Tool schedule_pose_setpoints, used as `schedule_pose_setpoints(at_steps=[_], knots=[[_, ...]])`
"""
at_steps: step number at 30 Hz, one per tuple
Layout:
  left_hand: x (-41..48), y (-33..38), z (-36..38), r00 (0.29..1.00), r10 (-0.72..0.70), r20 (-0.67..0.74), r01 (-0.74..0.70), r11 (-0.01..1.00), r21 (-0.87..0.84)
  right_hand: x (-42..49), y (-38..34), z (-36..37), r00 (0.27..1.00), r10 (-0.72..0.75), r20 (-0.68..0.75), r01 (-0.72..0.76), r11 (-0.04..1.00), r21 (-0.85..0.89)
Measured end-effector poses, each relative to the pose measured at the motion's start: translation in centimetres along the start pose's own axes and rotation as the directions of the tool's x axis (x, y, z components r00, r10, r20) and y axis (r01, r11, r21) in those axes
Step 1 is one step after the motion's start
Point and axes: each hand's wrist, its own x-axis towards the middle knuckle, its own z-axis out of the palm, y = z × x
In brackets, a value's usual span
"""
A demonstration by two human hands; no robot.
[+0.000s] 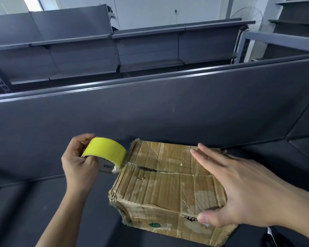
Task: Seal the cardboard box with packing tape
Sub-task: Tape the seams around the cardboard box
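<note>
A worn, creased cardboard box (pixel 161 182) lies on a dark grey shelf, its top flaps closed with a torn gap along the middle seam. Old clear tape glints across the top. My left hand (pixel 77 163) grips a roll of yellow packing tape (pixel 105 151) just off the box's left edge, level with the seam. My right hand (pixel 239 191) lies flat over the right side of the box top, fingers spread, thumb hanging over the near edge.
A dark grey back panel (pixel 150 111) rises right behind the box. More grey metal shelving (pixel 114 50) stands beyond it and to the right. The shelf surface (pixel 43 202) stretches left of the box.
</note>
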Motion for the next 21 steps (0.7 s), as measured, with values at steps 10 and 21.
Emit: schedule_pose_setpoints(at_steps=[10, 21], knots=[[-0.7, -1.6, -1.4, 0.998, 0.061, -0.015, -0.061, 0.997, 0.055, -0.1, -0.3, 0.4, 0.999, -0.027, 0.035, 0.029, 0.997, -0.072], [-0.4, -1.1, -1.1, 0.995, 0.087, 0.040, -0.092, 0.988, 0.124, 0.1, -1.1, -0.4, 0.997, -0.026, 0.078, 0.042, 0.976, -0.212]])
